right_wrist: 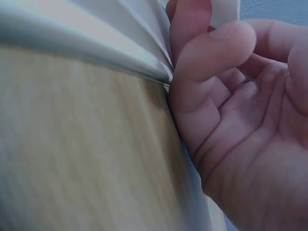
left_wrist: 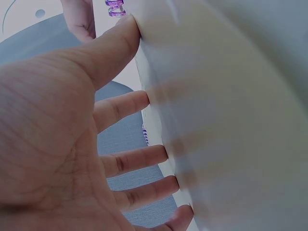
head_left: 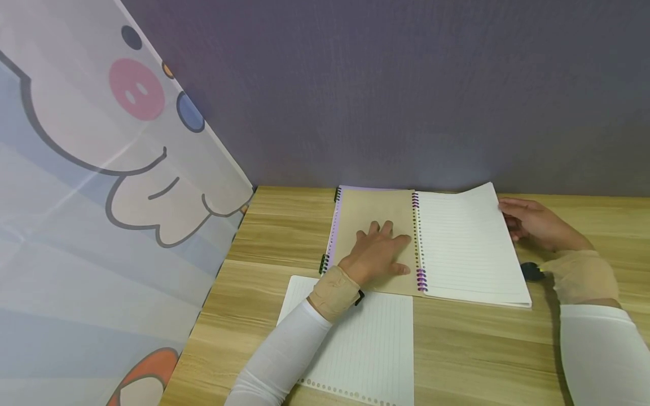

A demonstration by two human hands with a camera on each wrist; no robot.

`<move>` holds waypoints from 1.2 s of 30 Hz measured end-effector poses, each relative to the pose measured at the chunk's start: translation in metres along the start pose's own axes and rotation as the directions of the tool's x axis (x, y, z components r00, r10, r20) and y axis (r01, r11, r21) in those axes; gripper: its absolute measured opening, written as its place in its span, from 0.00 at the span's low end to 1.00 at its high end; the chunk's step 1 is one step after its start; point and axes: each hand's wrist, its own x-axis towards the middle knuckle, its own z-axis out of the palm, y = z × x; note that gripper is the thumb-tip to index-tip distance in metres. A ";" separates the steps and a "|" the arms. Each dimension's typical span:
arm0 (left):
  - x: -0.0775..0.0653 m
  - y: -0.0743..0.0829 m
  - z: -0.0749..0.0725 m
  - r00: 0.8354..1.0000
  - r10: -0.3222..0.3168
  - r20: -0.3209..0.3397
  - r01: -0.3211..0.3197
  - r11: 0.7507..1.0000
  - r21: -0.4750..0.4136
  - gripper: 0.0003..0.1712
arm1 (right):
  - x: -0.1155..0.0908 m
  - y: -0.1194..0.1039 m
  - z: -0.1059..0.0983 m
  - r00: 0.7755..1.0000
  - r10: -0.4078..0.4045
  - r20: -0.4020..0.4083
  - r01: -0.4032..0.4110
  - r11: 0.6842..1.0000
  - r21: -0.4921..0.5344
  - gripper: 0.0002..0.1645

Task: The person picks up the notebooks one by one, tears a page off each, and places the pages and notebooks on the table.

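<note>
A spiral notebook lies open, with a brown inner cover (head_left: 350, 225) on its left and white lined pages (head_left: 464, 248) on its right. Purple rings (head_left: 421, 279) join the two sides. My left hand (head_left: 378, 256) rests on the brown cover with spread fingers; its fingertips (left_wrist: 159, 153) touch the surface in the left wrist view. At the pages' right edge, my right hand (head_left: 535, 223) pinches the paper near the raised upper corner. Curled fingers (right_wrist: 197, 86) sit against the page edges (right_wrist: 144, 53) in the right wrist view, partly hiding the grip.
Beneath the brown cover lies another notebook with a lilac cover (head_left: 331, 242) and dark green rings (head_left: 323, 264). A loose lined sheet (head_left: 370, 344) with punched holes lies in front, partly under my left forearm. A grey panel (head_left: 406, 96) stands behind the wooden table (head_left: 472, 355).
</note>
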 end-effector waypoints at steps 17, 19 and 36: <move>0.002 0.000 0.001 1.000 -0.007 0.011 0.007 1.000 0.006 0.36 | 0.007 0.003 0.004 0.999 -0.007 -0.046 0.005 0.999 -0.050 0.30; 0.002 0.000 0.001 1.000 -0.008 0.012 0.008 1.000 0.007 0.36 | 0.008 0.003 0.005 0.998 -0.003 -0.064 -0.002 0.998 -0.065 0.32; 0.002 0.000 0.002 1.000 -0.005 0.006 0.005 1.000 0.000 0.35 | 0.005 0.000 0.003 0.993 0.039 -0.111 -0.068 0.962 -0.266 0.26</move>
